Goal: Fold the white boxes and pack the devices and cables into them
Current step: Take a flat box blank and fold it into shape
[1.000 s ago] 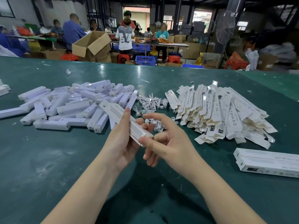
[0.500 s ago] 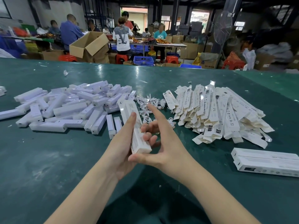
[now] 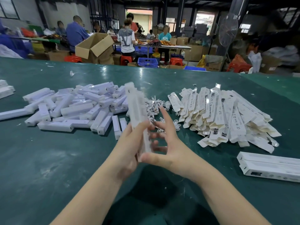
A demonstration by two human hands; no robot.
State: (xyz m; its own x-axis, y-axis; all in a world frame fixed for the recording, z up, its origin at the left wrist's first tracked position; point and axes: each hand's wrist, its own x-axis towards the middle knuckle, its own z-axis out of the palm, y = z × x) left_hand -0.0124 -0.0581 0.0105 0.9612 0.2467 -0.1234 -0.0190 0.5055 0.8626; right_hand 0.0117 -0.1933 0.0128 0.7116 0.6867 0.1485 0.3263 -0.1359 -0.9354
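My left hand (image 3: pixel 128 148) grips the lower part of a long white box (image 3: pixel 137 111), which points up and away and is blurred by motion. My right hand (image 3: pixel 164 143) is beside it with fingers spread; its thumb touches the box's near end. A heap of white devices (image 3: pixel 73 108) lies on the left of the green table (image 3: pixel 48 168). Coiled white cables (image 3: pixel 155 108) sit in the middle behind the box. A pile of flat unfolded boxes (image 3: pixel 225 116) lies on the right.
Two long white boxes (image 3: pixel 269 166) lie at the right edge of the table. More white pieces (image 3: pixel 5 90) sit at the far left. Beyond the table, people work at other benches among cardboard cartons (image 3: pixel 95 46) and red stools.
The box has swung from lying slantwise to the left to pointing straight away and upward. My right hand has opened its fingers and its thumb has come to the box's near end.
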